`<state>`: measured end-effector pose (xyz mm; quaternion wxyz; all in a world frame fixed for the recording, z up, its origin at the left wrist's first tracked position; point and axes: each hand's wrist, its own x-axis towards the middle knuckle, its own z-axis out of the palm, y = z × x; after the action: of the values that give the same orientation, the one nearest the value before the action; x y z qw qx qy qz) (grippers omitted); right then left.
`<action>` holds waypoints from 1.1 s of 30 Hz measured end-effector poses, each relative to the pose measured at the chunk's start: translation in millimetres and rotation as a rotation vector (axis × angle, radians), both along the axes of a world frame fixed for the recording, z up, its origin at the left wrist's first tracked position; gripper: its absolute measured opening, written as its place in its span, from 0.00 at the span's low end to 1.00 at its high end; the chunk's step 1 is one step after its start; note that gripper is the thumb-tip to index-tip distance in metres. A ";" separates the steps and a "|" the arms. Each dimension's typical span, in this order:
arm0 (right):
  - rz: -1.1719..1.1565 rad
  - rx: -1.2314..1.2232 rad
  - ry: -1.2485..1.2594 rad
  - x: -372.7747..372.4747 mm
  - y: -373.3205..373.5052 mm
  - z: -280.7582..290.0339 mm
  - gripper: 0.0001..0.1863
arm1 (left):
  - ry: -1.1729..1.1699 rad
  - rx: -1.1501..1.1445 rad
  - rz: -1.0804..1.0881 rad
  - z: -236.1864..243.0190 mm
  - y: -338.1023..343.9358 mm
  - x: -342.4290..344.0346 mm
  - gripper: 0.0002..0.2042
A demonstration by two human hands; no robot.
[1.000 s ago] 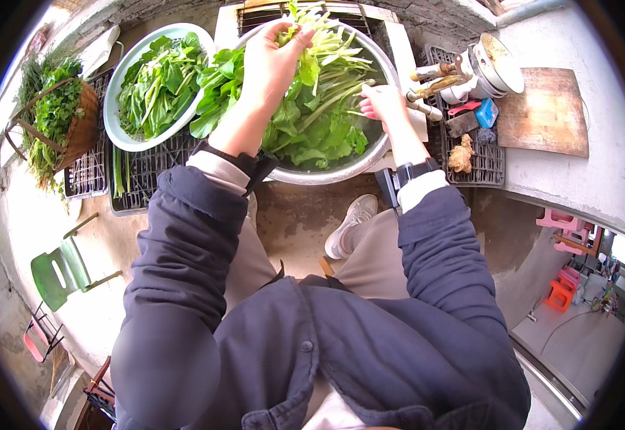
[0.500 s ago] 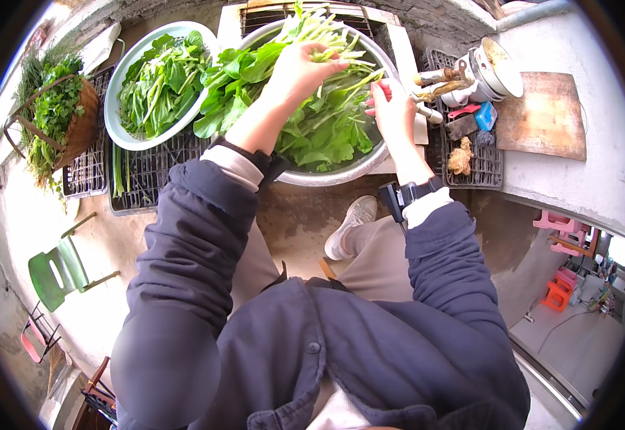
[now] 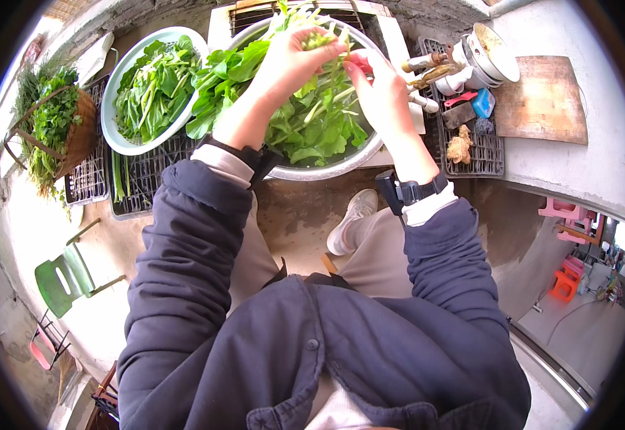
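Leafy greens with pale stalks (image 3: pixel 305 132) fill a large metal basin (image 3: pixel 305 173) in front of me. My left hand (image 3: pixel 294 61) is closed on some of the stems above the basin. Just right of it, my right hand (image 3: pixel 380 89) pinches at a stalk, its fingertips close to my left hand's. A pale blue plastic basin (image 3: pixel 121 147) at the left holds more greens (image 3: pixel 154 93).
At the far left stand a wicker basket (image 3: pixel 77 136) of herbs and a green chair (image 3: pixel 65 279). Black crates (image 3: pixel 147 186) sit under the blue basin. To the right are ginger (image 3: pixel 459 147), stacked pans (image 3: pixel 491 50) and a wooden board (image 3: pixel 542 100).
My left hand has moved right over the last second, recently rising a little. My right hand has moved up and inward, so the hands are now closer together among the stems.
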<state>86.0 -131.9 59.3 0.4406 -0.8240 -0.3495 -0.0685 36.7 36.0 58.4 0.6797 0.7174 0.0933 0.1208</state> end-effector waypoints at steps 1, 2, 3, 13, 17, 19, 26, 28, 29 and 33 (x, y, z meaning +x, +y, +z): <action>0.013 0.025 -0.015 0.5 0.6 0.2 0.09 | -0.010 -0.070 -0.005 0.5 1.4 -0.2 0.10; -0.052 -0.009 -0.038 0.4 1.5 -0.1 0.10 | 0.016 -0.090 0.021 0.8 3.6 -0.4 0.11; -0.065 0.031 -0.017 0.5 1.5 -0.1 0.10 | 0.008 -0.145 0.033 0.7 5.2 -0.1 0.11; 0.022 0.086 0.354 -3.6 15.5 -11.0 0.12 | -0.056 -0.382 0.020 -6.7 10.7 2.0 0.12; 0.075 0.081 0.248 -1.8 15.2 -12.7 0.12 | -0.103 -0.408 0.080 -3.7 14.8 0.4 0.10; 0.068 0.089 0.272 -0.5 14.2 -14.7 0.12 | -0.102 -0.359 0.135 -1.8 12.1 -0.4 0.08; -0.094 0.415 1.055 12.8 8.3 -25.7 0.09 | -0.351 -0.409 0.470 4.9 -3.1 1.7 0.09; -0.037 0.497 1.025 16.6 5.7 -24.5 0.09 | -0.353 -0.340 0.459 6.8 8.2 2.2 0.07; -0.078 0.502 1.031 17.1 4.9 -23.1 0.09 | -0.298 -0.300 0.438 6.3 13.4 1.3 0.06; 0.111 0.584 0.882 19.6 7.6 -11.2 0.10 | 0.082 -0.059 0.040 -6.9 8.2 -2.8 0.11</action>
<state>105.6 -124.3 48.1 0.7597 -0.5980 -0.1406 0.2135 33.9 44.1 51.5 0.6936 0.6994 0.1390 0.1019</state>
